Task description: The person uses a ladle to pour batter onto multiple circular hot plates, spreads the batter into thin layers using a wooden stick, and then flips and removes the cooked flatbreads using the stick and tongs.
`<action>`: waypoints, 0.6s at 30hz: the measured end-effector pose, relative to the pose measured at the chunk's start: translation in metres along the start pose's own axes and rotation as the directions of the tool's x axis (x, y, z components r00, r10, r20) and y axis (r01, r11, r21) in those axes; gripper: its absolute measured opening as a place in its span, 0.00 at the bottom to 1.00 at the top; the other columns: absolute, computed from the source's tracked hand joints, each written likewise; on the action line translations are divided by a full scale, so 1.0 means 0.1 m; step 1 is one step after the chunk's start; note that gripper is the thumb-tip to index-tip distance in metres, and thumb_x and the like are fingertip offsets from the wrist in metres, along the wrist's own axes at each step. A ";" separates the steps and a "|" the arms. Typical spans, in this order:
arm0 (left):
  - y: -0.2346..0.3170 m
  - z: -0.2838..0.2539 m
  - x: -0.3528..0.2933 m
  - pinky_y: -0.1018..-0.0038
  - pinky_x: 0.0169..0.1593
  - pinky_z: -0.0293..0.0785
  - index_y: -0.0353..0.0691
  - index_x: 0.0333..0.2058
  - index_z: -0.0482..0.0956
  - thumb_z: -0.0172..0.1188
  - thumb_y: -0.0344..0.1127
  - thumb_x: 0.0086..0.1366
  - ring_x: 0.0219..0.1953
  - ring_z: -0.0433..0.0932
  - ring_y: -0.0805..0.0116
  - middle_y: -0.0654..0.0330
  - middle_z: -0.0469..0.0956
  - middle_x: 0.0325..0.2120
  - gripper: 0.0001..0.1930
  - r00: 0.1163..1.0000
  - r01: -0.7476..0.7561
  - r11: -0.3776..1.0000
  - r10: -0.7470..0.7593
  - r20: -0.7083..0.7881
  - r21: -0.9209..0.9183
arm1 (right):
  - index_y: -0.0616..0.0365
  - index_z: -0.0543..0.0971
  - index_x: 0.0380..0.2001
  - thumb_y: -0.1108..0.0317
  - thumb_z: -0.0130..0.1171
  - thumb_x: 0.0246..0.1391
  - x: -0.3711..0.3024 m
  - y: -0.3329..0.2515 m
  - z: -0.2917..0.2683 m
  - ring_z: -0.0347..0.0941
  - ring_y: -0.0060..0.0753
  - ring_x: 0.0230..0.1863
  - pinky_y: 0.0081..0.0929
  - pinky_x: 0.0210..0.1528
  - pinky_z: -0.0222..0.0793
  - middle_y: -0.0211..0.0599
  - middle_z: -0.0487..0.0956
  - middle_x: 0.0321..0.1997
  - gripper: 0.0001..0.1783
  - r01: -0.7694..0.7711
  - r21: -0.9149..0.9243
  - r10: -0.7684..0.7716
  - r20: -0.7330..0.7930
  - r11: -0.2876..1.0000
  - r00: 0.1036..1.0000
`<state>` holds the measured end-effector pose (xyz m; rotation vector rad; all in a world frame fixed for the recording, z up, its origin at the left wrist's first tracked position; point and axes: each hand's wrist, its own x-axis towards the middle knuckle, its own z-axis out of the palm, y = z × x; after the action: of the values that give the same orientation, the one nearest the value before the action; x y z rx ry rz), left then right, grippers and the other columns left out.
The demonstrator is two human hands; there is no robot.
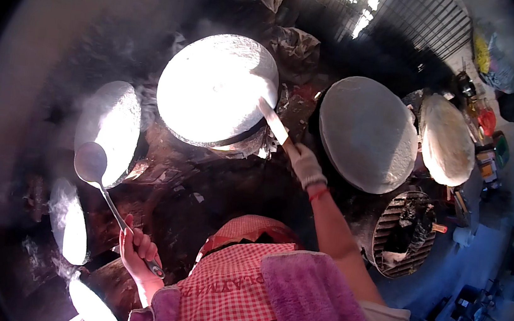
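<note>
My left hand is closed around the handle of a metal ladle. The ladle's bowl is raised up and to the left, overlapping a steaming white round in the picture. In a pale glove, my right hand grips a flat spatula. The spatula's tip lies at the right edge of a large white round, like a thin flatbread on a griddle. Strong sunlight washes out its surface. To the right of that hand lies a second large pale round, partly in shade.
A further pale round is at the right. Two more steaming rounds, one white and one lower, line the left. A round grill with dark lumps stands at the right. A wire mesh is at the back.
</note>
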<state>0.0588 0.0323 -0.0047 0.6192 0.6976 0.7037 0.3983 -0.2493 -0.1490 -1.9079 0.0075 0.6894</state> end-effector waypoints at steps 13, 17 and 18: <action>-0.19 0.83 0.21 0.82 0.14 0.53 0.40 0.63 0.66 0.50 0.34 0.74 0.13 0.55 0.82 0.69 0.59 0.20 0.21 1.000 -0.012 0.881 0.004 0.018 0.473 | 0.50 0.75 0.59 0.64 0.56 0.64 -0.04 -0.32 0.06 0.61 0.13 0.14 0.19 0.13 0.56 0.21 0.72 0.25 0.21 0.082 0.404 -0.082 -0.017 0.911 0.996; -0.35 0.69 0.70 0.82 0.13 0.58 0.41 0.65 0.63 0.50 0.35 0.75 0.12 0.58 0.83 0.68 0.63 0.20 0.22 0.954 0.213 0.837 -0.290 0.078 0.505 | 0.51 0.79 0.54 0.64 0.57 0.63 0.04 -0.66 0.70 0.60 0.13 0.15 0.17 0.15 0.57 0.20 0.74 0.26 0.17 0.085 0.312 -0.128 0.119 0.946 0.985; -0.31 0.78 0.69 0.82 0.13 0.58 0.40 0.64 0.63 0.50 0.36 0.75 0.12 0.58 0.83 0.67 0.64 0.21 0.22 0.959 0.183 0.832 -0.269 0.092 0.523 | 0.52 0.78 0.54 0.63 0.57 0.63 0.10 -0.61 0.63 0.60 0.13 0.15 0.17 0.15 0.57 0.20 0.74 0.26 0.18 0.195 0.312 -0.215 0.032 0.930 0.976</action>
<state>0.1668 0.0441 -0.0038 1.0505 0.7957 0.2315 0.3967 -0.1658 -0.1196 -1.5599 -0.1190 0.5720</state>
